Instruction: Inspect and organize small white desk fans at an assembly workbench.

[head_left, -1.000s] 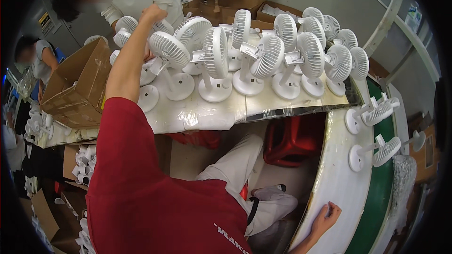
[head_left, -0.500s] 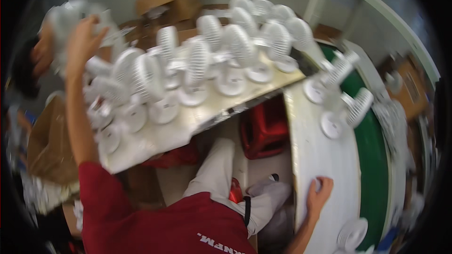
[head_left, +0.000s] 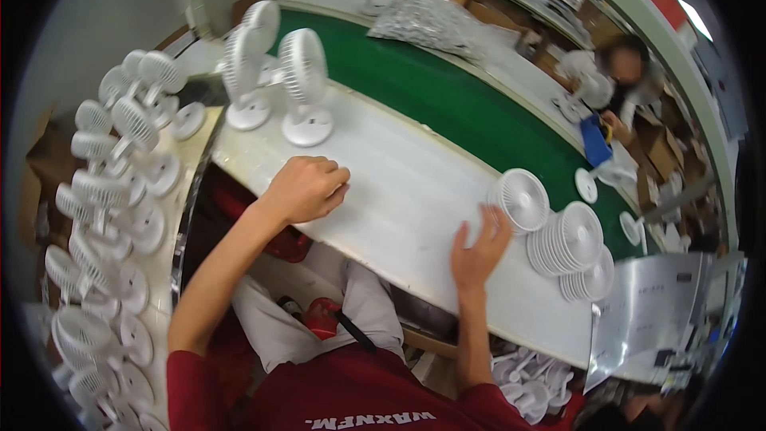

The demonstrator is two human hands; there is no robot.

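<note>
Two hands near stacked white round fan grilles, w/ ribbed faces.

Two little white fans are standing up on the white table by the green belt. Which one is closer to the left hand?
The right-hand fan. It stands just beyond the left hand, while the other fan sits farther left, near the table's corner.

Left hand: loosely curled, knuckles up, fingers folded under toward the palm; it holds nothing visible; the wrist is straight. Left forearm: bare, runs from the lower left up and to the right; elbow bent near the red sleeve. Right hand: open, fingers spread and pointing up and slightly right, back of the hand toward the camera; nothing gripped. Right forearm: bare, rises almost vertically from the lower edge.
</note>
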